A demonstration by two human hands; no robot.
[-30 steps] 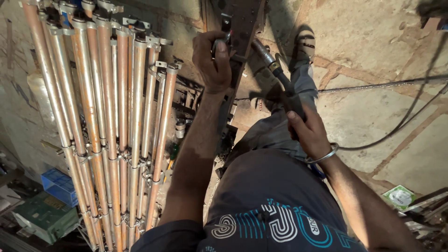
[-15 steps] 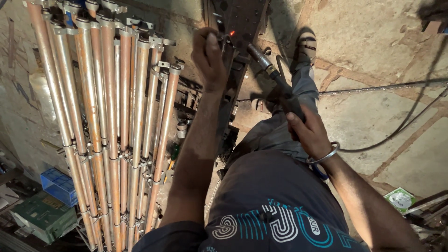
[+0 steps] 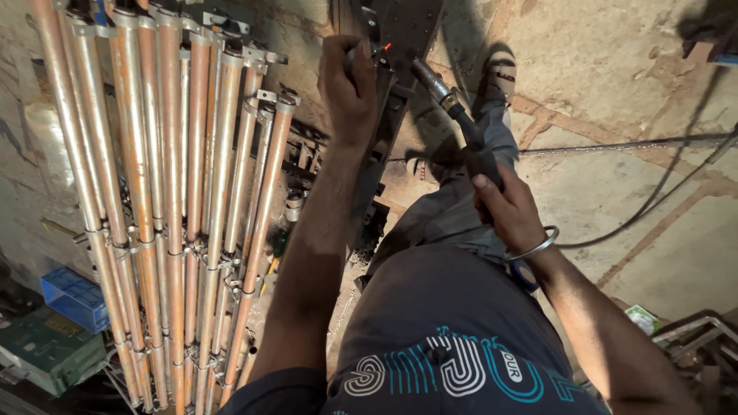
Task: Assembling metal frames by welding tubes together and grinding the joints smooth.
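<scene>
Stone-slab floor [image 3: 615,92] – right hand [image 3: 507,211] grips welding torch [image 3: 453,115], left hand [image 3: 350,88] clasps dark steel frame [image 3: 407,31]

Right hand [image 3: 509,209] grips welding torch [image 3: 452,107]; left hand [image 3: 347,88] steadies dark steel frame [image 3: 407,31].

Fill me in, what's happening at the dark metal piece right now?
A person stands over a dark metal frame. The right hand grips a welding torch, its nozzle aimed at a small red glow on the frame. The left hand presses against the frame just beside that spot. A bundle of rusty tubes leans to the left, and a cable trails across the stone floor.
</scene>
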